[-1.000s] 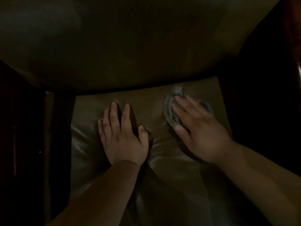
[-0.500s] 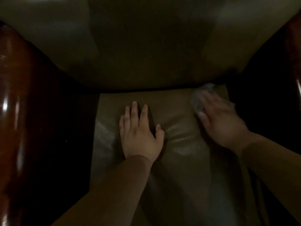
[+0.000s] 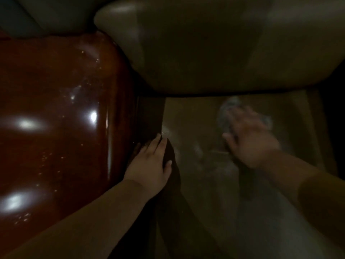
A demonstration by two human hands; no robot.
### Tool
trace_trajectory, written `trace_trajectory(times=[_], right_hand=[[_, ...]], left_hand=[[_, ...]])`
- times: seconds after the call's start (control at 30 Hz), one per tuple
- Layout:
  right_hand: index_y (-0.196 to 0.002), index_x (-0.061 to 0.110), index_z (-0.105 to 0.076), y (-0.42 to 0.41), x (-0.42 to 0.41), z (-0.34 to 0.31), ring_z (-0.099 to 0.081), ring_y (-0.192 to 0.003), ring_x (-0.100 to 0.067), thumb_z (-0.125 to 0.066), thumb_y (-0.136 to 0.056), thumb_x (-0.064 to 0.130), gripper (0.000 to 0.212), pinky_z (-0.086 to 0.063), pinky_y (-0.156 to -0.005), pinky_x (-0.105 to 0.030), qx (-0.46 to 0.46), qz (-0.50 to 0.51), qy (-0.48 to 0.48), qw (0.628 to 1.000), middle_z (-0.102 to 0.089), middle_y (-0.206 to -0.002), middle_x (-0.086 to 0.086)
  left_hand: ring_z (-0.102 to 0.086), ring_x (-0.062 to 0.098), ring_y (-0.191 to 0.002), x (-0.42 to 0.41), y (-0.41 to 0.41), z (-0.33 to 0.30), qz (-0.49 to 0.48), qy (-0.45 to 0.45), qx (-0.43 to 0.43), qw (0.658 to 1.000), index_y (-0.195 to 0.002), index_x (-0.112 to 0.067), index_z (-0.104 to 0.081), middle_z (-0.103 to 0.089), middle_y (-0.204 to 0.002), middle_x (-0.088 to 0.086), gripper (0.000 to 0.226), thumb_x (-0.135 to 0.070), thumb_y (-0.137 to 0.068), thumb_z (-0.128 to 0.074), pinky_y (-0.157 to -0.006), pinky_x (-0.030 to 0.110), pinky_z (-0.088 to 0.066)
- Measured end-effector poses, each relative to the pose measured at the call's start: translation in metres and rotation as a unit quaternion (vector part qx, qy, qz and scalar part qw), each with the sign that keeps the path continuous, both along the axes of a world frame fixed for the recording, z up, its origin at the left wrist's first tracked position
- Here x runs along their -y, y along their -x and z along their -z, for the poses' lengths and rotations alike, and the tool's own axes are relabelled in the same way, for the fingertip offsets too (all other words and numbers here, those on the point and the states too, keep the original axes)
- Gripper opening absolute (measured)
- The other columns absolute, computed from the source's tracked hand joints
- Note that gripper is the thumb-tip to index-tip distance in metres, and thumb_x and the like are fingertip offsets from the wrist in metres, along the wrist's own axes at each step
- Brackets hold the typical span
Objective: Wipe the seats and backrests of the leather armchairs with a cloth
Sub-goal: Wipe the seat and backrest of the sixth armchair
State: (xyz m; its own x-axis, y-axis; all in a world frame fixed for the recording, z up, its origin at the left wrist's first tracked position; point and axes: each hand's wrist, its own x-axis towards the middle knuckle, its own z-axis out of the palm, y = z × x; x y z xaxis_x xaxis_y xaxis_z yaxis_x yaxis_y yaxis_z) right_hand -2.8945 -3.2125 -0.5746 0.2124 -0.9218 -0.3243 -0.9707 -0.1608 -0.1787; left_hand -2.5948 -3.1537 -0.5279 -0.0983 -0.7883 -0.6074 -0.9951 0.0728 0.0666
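In dim light I look down at a brown leather armchair seat [image 3: 196, 118] below its padded backrest [image 3: 214, 49]. My right hand [image 3: 250, 139] lies flat with spread fingers on a grey cloth [image 3: 226, 109] at the back right of the seat; the hand and cloth are blurred. My left hand [image 3: 151, 161] rests at the seat's left edge, its straight fingers against the dark inner side of the armrest.
A wide, glossy reddish-brown wooden armrest [image 3: 56, 118] fills the left side. A dark gap lies to the right of the seat [image 3: 332, 128]. Another pale leather surface [image 3: 37, 14] shows at the top left.
My left hand has shifted from the middle of the seat to its left edge. My right hand has slid the cloth along the back of the seat. The view has swung left, showing more armrest.
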Motion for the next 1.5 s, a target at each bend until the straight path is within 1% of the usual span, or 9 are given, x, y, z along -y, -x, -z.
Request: trace_trajectory(times=[0.1, 0.17, 0.27, 0.37, 0.47, 0.93, 1.27, 1.4, 1.5], right_hand=[[-0.158, 0.006, -0.036, 0.006, -0.019, 0.008, -0.017, -0.156, -0.040, -0.027, -0.105, 0.039, 0.063, -0.013, -0.128, -0.054, -0.062, 0.223, -0.050, 0.971, -0.027, -0.167, -0.020], [-0.153, 0.007, -0.047, -0.017, -0.055, 0.010, -0.020, -0.153, -0.047, -0.038, -0.100, 0.019, 0.055, -0.015, -0.126, -0.059, -0.065, 0.140, -0.023, 0.988, -0.030, -0.166, -0.020], [-0.165, 0.026, -0.024, -0.053, -0.107, -0.039, -0.007, -0.159, -0.035, -0.047, -0.100, 0.005, 0.072, 0.003, -0.127, -0.036, 0.034, 0.018, -0.123, 0.992, -0.005, -0.174, -0.002], [-0.165, 0.030, -0.016, -0.072, -0.135, -0.091, -0.027, -0.153, -0.031, -0.040, -0.104, 0.010, 0.068, -0.033, -0.121, -0.041, -0.003, -0.076, -0.258, 0.963, -0.012, -0.171, -0.001], [-0.156, 0.030, -0.035, -0.083, -0.137, -0.140, -0.047, -0.141, -0.032, -0.038, -0.109, 0.031, 0.047, -0.044, -0.113, -0.043, -0.018, -0.041, -0.318, 0.947, -0.035, -0.163, -0.009], [-0.125, 0.031, -0.058, -0.106, -0.026, -0.470, -0.071, -0.092, -0.019, -0.038, -0.107, 0.046, 0.031, -0.056, -0.081, -0.035, 0.087, 0.047, -0.012, 0.995, -0.068, -0.116, 0.004], [-0.131, 0.033, -0.054, -0.056, -0.006, -0.590, -0.068, -0.082, -0.015, -0.038, -0.106, 0.050, 0.034, -0.057, -0.074, -0.037, 0.108, -0.032, 0.096, 0.989, -0.062, -0.111, 0.008], [-0.134, 0.034, -0.051, -0.036, -0.002, -0.619, -0.067, -0.059, -0.009, -0.037, -0.107, 0.049, 0.034, -0.060, -0.067, -0.035, 0.124, -0.029, 0.105, 0.986, -0.064, -0.107, 0.009], [-0.137, 0.033, -0.053, -0.027, 0.001, -0.632, -0.065, -0.084, -0.011, -0.042, -0.107, 0.046, 0.035, -0.057, -0.077, -0.034, 0.122, -0.039, 0.122, 0.984, -0.065, -0.112, 0.008]], left_hand=[[-0.005, 0.019, -0.162, -0.010, 0.005, 0.001, -0.050, -0.005, -0.024, 0.998, -0.167, -0.031, 0.000, 0.002, -0.176, -0.005, 0.075, -0.056, -0.107, -0.038, -0.132, 0.043, -0.012], [-0.008, 0.019, -0.162, -0.015, 0.007, -0.006, -0.079, -0.030, -0.024, 0.996, -0.167, -0.033, -0.005, -0.002, -0.176, -0.005, 0.072, -0.056, -0.108, -0.037, -0.131, 0.043, -0.019], [-0.032, 0.015, -0.154, -0.024, -0.001, -0.036, -0.129, -0.095, -0.069, 0.985, -0.165, -0.035, -0.021, -0.031, -0.169, -0.005, 0.062, -0.055, -0.109, -0.037, -0.125, 0.041, -0.034], [-0.046, 0.014, -0.145, -0.032, -0.015, -0.085, -0.131, -0.155, -0.125, 0.971, -0.161, -0.035, -0.033, -0.049, -0.157, -0.007, 0.055, -0.054, -0.109, -0.039, -0.120, 0.038, -0.040], [-0.050, 0.017, -0.143, -0.031, -0.038, -0.143, -0.115, -0.153, -0.109, 0.975, -0.161, -0.032, -0.036, -0.052, -0.156, -0.005, 0.056, -0.052, -0.109, -0.042, -0.118, 0.036, -0.042], [-0.060, 0.023, -0.131, 0.046, -0.075, -0.420, -0.099, 0.107, -0.138, 0.980, -0.150, -0.023, -0.054, -0.063, -0.144, 0.001, 0.048, -0.044, -0.107, -0.052, -0.111, 0.034, -0.046], [-0.064, 0.024, -0.119, 0.036, -0.045, -0.551, -0.119, 0.214, -0.084, 0.966, -0.134, -0.028, -0.063, -0.069, -0.128, -0.001, 0.039, -0.048, -0.105, -0.049, -0.101, 0.040, -0.053], [-0.065, 0.024, -0.108, 0.031, -0.031, -0.574, -0.162, 0.266, -0.087, 0.946, -0.120, -0.025, -0.068, -0.071, -0.113, 0.000, 0.038, -0.052, -0.108, -0.043, -0.090, 0.039, -0.054], [-0.065, 0.021, -0.100, 0.033, -0.024, -0.583, -0.178, 0.289, -0.088, 0.936, -0.112, -0.026, -0.068, -0.070, -0.104, -0.001, 0.040, -0.055, -0.109, -0.040, -0.085, 0.039, -0.054]])
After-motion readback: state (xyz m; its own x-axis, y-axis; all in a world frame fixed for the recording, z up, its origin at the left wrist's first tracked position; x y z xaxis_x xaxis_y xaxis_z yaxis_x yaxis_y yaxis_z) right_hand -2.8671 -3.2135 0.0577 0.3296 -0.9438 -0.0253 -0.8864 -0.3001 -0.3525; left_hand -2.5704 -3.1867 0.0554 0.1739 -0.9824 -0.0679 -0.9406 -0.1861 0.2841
